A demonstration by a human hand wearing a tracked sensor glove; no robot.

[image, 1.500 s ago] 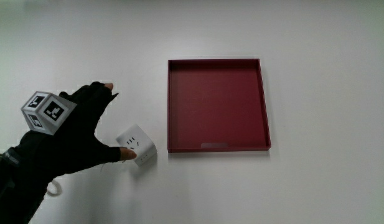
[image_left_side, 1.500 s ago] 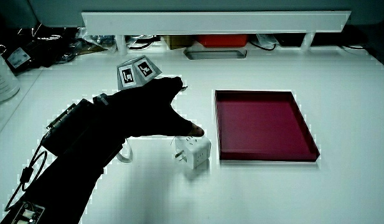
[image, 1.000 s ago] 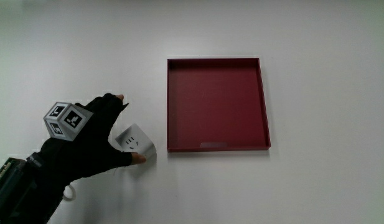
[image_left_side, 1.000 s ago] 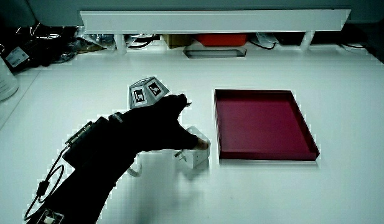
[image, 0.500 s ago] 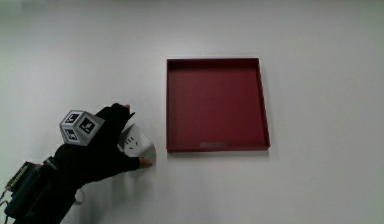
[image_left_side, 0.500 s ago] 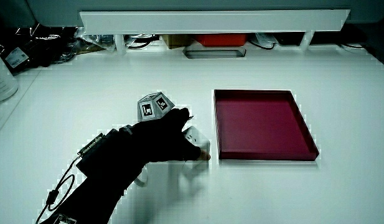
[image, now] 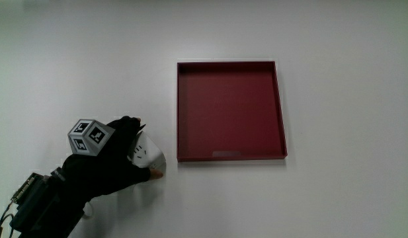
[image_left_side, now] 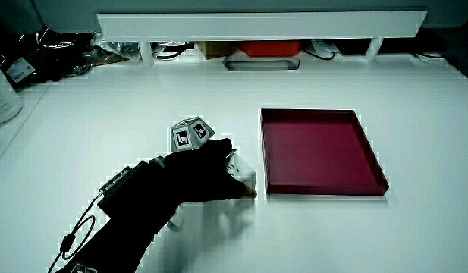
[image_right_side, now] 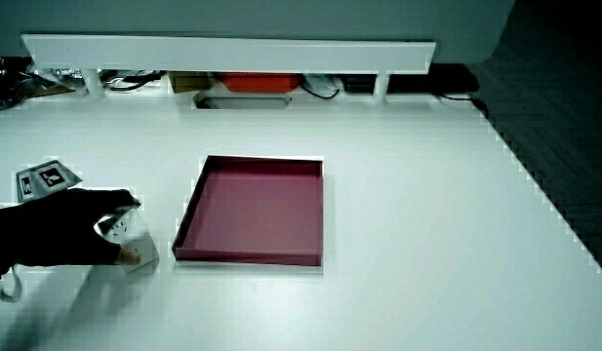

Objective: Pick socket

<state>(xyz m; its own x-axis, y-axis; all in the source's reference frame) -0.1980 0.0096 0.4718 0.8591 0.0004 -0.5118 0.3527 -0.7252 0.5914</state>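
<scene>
While no writing is legible, hands clamp the white socket beside the red tray

The hand hides most of the socket

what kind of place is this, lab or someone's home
Most likely a lab or test bench, not a home: a bare white table with a low partition, cables and gear at its edge, and a gloved hand wearing a patterned cube.
</scene>
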